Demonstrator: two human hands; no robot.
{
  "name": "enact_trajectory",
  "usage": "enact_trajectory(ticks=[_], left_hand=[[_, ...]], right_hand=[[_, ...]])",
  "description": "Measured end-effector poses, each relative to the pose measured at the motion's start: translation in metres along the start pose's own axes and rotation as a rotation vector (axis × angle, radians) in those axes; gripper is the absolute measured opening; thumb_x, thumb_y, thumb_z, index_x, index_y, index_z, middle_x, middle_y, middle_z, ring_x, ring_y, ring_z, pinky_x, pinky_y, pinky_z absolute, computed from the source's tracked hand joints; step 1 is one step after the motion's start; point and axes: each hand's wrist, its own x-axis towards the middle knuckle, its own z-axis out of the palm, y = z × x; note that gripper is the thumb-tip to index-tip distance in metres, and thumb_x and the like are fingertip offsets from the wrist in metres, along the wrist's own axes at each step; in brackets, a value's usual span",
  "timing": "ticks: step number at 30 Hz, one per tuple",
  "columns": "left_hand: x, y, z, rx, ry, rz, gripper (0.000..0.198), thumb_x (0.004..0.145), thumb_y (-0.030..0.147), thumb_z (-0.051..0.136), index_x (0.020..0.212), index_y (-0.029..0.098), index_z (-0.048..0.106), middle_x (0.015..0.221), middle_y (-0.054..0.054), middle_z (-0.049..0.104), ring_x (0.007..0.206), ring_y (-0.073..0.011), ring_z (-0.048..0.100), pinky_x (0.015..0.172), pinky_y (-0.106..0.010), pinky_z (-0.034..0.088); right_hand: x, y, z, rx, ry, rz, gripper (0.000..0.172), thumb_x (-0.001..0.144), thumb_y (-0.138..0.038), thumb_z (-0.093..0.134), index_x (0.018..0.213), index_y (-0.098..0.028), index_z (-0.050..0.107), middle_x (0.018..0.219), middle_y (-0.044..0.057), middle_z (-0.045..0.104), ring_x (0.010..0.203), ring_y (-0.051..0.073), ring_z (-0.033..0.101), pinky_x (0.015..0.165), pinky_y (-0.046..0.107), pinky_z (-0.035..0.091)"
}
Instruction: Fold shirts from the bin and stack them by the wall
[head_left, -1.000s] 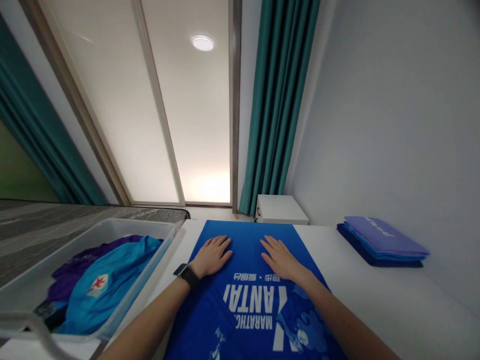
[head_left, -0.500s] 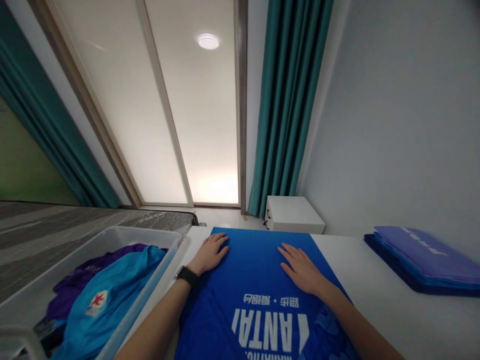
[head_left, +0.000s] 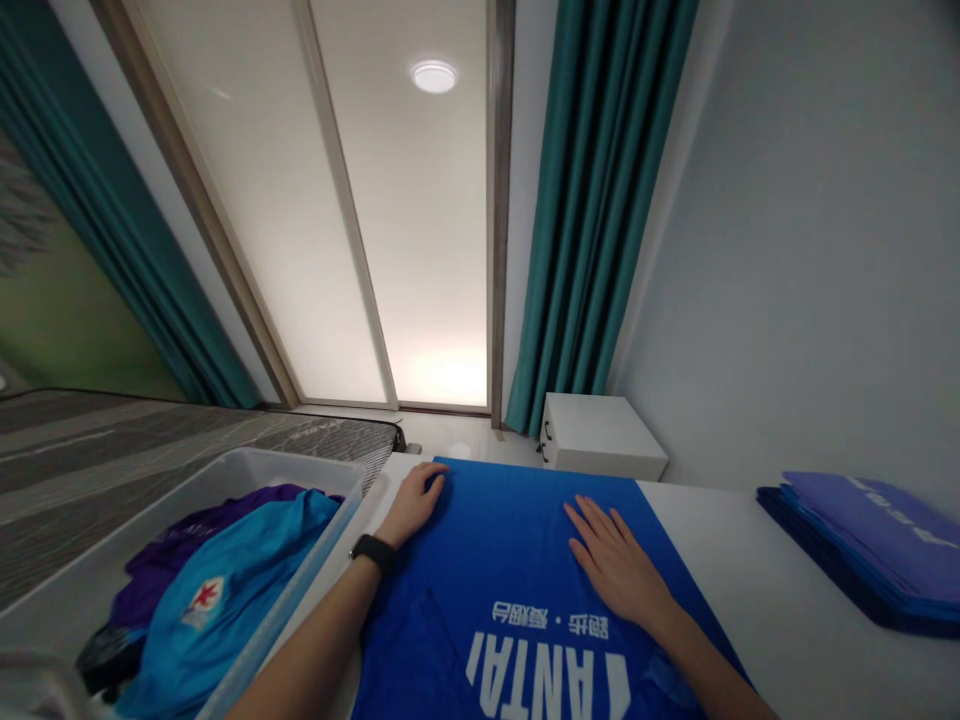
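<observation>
A blue T-shirt (head_left: 517, 540) with white lettering lies spread on the white table, its print upside down from where I look. My left hand (head_left: 412, 503), with a dark watch (head_left: 373, 552) on the wrist, rests at the shirt's far left corner. Its thumb stands a little apart from the fingers, which bend over the edge. On the right half of the shirt my right hand (head_left: 619, 565) lies flat, palm down, fingers spread. The near part of the shirt runs out of view.
At the left stands a translucent plastic bin (head_left: 247, 460) holding a light blue shirt (head_left: 240, 580) and a purple shirt (head_left: 176, 550). A stack of folded clothes (head_left: 870, 545) sits on the white table (head_left: 720, 540) at the right. Beyond the table is a white cabinet (head_left: 607, 430).
My left hand has slid slightly left to the shirt's edge and its fingers bend more. My right hand has drawn slightly nearer to me, still flat. The view has shifted a little left.
</observation>
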Motion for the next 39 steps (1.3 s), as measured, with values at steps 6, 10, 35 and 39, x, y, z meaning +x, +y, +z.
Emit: enact_trajectory(ticks=[6,10,35,39], left_hand=[[0.037,-0.025,0.001,0.145,-0.006,-0.092,0.034,0.089,0.018,0.041,0.109,0.016,0.069,0.11,-0.011,0.068,0.106,-0.0219,0.06,0.097,-0.036,0.044],[0.055,-0.034,0.003,0.182,-0.084,-0.104,0.03,0.09,0.024,0.045,0.102,0.02,0.072,0.104,-0.008,0.071,0.1,-0.0221,0.063,0.093,-0.034,0.043],[0.06,-0.047,0.008,0.069,-0.03,-0.097,0.023,0.09,0.023,0.045,0.092,0.017,0.067,0.099,-0.008,0.064,0.099,-0.0205,0.059,0.092,-0.032,0.045],[0.061,-0.05,0.008,0.082,-0.078,-0.104,0.021,0.088,0.025,0.049,0.093,0.017,0.068,0.1,-0.008,0.067,0.098,-0.0211,0.061,0.09,-0.031,0.045]], right_hand=[[0.0,0.0,0.0,-0.009,-0.019,0.007,0.06,0.098,-0.053,0.021,0.148,-0.023,0.036,0.156,0.005,0.028,0.144,0.022,0.023,0.118,0.049,0.016],[0.001,-0.002,-0.003,-0.02,-0.035,0.011,0.059,0.098,-0.051,0.022,0.148,-0.022,0.035,0.156,0.005,0.028,0.144,0.022,0.024,0.118,0.049,0.016],[0.001,-0.004,-0.007,-0.027,-0.019,0.021,0.056,0.098,-0.046,0.026,0.147,-0.022,0.038,0.155,0.006,0.031,0.143,0.022,0.026,0.118,0.048,0.018],[0.001,-0.005,-0.008,-0.024,-0.025,0.021,0.056,0.098,-0.047,0.025,0.147,-0.022,0.038,0.155,0.006,0.031,0.143,0.021,0.026,0.118,0.048,0.017]])
